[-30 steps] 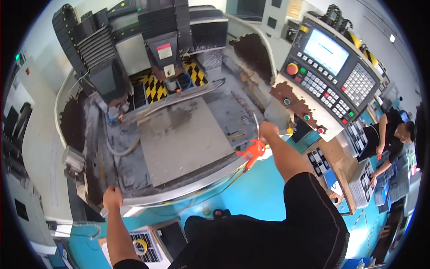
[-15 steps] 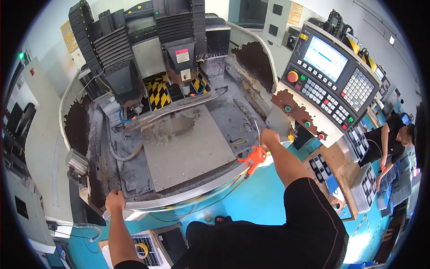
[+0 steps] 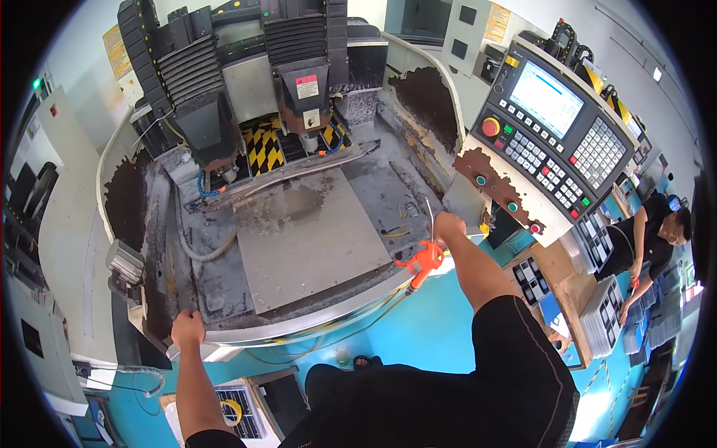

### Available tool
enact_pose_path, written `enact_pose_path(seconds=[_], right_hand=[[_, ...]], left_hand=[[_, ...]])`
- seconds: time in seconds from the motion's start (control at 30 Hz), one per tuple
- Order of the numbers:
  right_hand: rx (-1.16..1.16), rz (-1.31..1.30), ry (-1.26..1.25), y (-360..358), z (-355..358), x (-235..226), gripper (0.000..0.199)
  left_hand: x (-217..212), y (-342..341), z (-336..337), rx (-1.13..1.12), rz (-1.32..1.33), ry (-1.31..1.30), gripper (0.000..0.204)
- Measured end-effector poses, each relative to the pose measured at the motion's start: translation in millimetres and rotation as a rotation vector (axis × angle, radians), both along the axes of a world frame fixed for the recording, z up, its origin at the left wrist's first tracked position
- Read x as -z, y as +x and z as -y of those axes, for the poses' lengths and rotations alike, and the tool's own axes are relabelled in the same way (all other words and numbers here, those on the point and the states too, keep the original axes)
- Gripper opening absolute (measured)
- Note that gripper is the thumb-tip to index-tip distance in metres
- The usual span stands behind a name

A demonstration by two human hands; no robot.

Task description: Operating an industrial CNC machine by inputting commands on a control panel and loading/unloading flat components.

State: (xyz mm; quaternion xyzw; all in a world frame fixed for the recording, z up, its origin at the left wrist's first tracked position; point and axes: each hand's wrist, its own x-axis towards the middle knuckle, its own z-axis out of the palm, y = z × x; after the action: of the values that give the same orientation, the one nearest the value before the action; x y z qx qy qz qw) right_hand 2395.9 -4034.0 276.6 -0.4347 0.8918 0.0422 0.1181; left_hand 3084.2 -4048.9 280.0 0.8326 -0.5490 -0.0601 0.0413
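Observation:
In front of me is a two-spindle CNC engraving machine with a worn, wet bed. A flat grey plate lies in the bed, with a wet patch and grit on its far part. My left hand is closed over the machine's front rim at the left corner. At the right end of the rim my right hand is closed on the edge, its fingertips hidden. Just left of it an orange air blow gun stands at the rim, thin nozzle up, apparently apart from the fingers.
Two spindle heads hang behind the plate. A control panel with a lit screen stands at the right. The gun's hose trails below the rim. Another person handles stacked panels far right. A yellow tape roll lies low left.
The view has shifted slightly. Both hands stay at the rim, and the blow gun, plate and spindle heads keep their places.

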Motion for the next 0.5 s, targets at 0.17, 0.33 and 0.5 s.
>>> enact_pose_path(seconds=[0.17, 0.33, 0.5], right_hand=[[-0.013, -0.006, 0.006, 4.3, 0.3, -1.5, 0.043], [-0.002, 0.000, 0.013, 0.1, 1.4, -0.2, 0.044], [-0.007, -0.008, 0.015, -1.6, 2.0, 0.3, 0.045]], left_hand=[[4.3, 5.9, 0.4, -0.004, -0.008, 0.001, 0.038], [5.3, 3.5, 2.7, 0.003, 0.005, -0.008, 0.038], [5.4, 3.0, 2.7, 0.013, -0.004, -0.003, 0.038]])
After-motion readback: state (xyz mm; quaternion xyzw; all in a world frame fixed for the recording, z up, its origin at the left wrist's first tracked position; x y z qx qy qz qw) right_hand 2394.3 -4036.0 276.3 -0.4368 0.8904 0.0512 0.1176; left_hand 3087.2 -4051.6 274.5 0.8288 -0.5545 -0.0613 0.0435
